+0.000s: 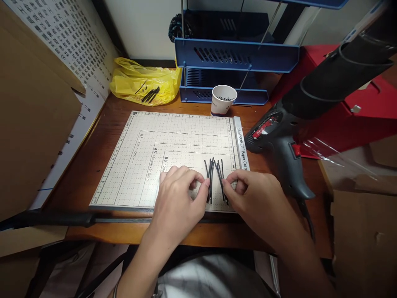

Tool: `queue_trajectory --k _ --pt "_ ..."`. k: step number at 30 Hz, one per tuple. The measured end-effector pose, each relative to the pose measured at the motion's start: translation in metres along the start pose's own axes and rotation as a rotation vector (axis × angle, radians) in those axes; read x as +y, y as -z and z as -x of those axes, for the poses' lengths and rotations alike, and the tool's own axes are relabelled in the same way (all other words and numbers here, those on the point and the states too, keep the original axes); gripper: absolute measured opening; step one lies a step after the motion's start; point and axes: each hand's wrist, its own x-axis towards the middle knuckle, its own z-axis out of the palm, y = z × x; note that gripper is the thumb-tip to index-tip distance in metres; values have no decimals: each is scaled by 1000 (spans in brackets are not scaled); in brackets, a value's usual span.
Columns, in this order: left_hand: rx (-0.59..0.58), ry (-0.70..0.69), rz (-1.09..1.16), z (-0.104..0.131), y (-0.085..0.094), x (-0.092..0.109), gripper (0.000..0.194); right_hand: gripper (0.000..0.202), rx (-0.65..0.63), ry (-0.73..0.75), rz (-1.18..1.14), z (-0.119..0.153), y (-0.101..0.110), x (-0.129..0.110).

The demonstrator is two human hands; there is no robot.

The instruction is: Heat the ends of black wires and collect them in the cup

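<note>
Two loose bunches of thin black tubes lie on the gridded board of a paper cutter [130,165]. My left hand [181,194] has its thumb and forefinger closed at the side of the left bunch of black tubes [211,178]. At the right bunch of black tubes [219,174], my right hand [256,194] pinches with thumb and forefinger. The tubes stand slightly fanned, their far ends crossing between my hands. How many tubes each pinch holds is hard to tell.
A paper cup [223,101] with small black bits stands behind the board, before a blue tray rack [235,54]. Left of it lies a yellow plastic bag [144,82] with black tubes. A heat gun [288,136] stands right; the cutter's handle [62,218] runs along the front.
</note>
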Motion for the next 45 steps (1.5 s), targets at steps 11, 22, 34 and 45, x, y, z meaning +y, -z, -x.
queue_trajectory --k 11,22,34,45 --pt "59 -4 -54 2 -4 0 20 20 67 22 97 4 -2 1" --pt "86 1 -69 1 -6 -1 17 24 79 36 135 5 -1 -1" --pt "80 8 -64 1 -4 -2 13 24 66 37 114 5 -1 -6" --pt "43 -3 -30 1 0 -6 10 16 14 45 34 1 -1 -8"
